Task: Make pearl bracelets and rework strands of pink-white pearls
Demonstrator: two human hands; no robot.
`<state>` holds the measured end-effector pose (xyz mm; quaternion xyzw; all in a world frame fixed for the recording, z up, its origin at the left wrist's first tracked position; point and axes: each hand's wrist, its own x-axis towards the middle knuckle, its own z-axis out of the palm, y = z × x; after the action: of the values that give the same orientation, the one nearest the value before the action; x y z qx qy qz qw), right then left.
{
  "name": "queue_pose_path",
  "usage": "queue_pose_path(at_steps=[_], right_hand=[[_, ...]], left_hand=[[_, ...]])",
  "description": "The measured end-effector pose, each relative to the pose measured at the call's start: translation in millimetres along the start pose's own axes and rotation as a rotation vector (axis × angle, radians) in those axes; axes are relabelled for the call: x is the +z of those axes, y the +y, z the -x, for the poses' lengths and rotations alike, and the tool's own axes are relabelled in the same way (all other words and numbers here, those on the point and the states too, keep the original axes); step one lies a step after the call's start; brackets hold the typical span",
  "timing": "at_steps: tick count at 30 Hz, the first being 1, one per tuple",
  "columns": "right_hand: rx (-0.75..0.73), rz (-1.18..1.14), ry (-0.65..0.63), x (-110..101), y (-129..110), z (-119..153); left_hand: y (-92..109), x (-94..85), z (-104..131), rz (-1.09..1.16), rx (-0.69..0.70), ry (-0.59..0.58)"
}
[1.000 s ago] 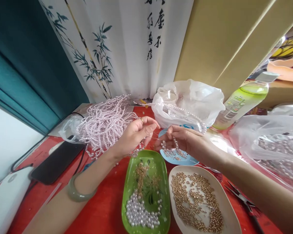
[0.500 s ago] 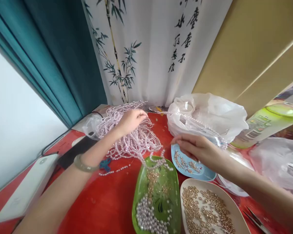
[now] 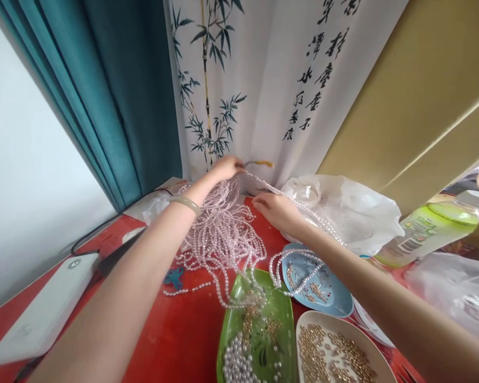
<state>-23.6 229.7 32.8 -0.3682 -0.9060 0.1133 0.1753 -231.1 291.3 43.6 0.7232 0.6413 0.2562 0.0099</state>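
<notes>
My left hand (image 3: 227,167), with a bangle on its wrist, is closed at the back of the table. Its fingertips pinch the end of a pale pink bead strand (image 3: 265,183), which slopes down to the right. A blurred piece with a yellow end (image 3: 263,163) sticks out beside those fingers. My right hand (image 3: 278,210) is just below the strand, fingers drawn together; what they hold, if anything, is hidden. A large heap of pink bead strands (image 3: 223,229) lies under and in front of my left hand. One loose strand (image 3: 277,266) loops across the blue plate (image 3: 335,303).
A green tray (image 3: 285,314) holds silvery and gold beads, and a cream tray (image 3: 383,367) holds gold beads. White plastic bags (image 3: 359,207) and a green-labelled bottle (image 3: 435,229) stand right. A white box-like device (image 3: 43,308) lies left. Curtains hang behind.
My left hand has moved up and back and taken the strand's end. My right hand has moved left and back, away from the blue plate, where a strand loop now lies. The view has shifted slightly.
</notes>
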Motion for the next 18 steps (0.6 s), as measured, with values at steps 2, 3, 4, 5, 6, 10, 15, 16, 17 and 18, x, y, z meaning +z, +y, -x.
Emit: queue_pose_path(at_steps=[2, 3, 4, 5, 6, 10, 15, 16, 17, 18], right_hand=[[0.019, -0.036, 0.092, -4.4, -2.2, -10.9], [0.02, -0.045, 0.123, -6.4, -5.7, -16.3], [0.018, -0.053, 0.152, -8.4, -10.2, -21.5], [0.013, -0.061, 0.186, -10.7, -15.6, -26.2], [0.012, -0.076, 0.228, -13.4, -21.5, -30.3], [0.03, -0.192, 0.45, -31.7, -44.0, -38.6], [-0.002, -0.196, 0.672, -62.3, -63.2, -36.6], [-0.007, -0.196, 0.687, -66.9, -66.6, -36.6], [-0.009, -0.199, 0.686, -70.4, -70.4, -37.1], [-0.008, -0.211, 0.665, -72.5, -74.4, -38.1]], left_hand=[[-7.2, -24.4, -3.0, 0.088, -0.003, 0.097], [-9.2, -36.8, -3.8, 0.165, -0.003, 0.162], [-9.9, -48.9, -4.2, 0.256, -0.001, 0.24], [-9.3, -60.8, -4.3, 0.348, -0.001, 0.321], [-7.5, -72.6, -4.5, 0.428, -0.001, 0.401], [9.6, -121.5, -10.0, 0.566, -0.002, 0.624], [53.3, -183.8, -30.7, 0.676, 0.124, 0.784], [66.2, -194.6, -35.3, 0.687, 0.138, 0.811], [80.3, -204.4, -39.6, 0.692, 0.146, 0.828], [95.0, -213.1, -43.4, 0.691, 0.152, 0.837]])
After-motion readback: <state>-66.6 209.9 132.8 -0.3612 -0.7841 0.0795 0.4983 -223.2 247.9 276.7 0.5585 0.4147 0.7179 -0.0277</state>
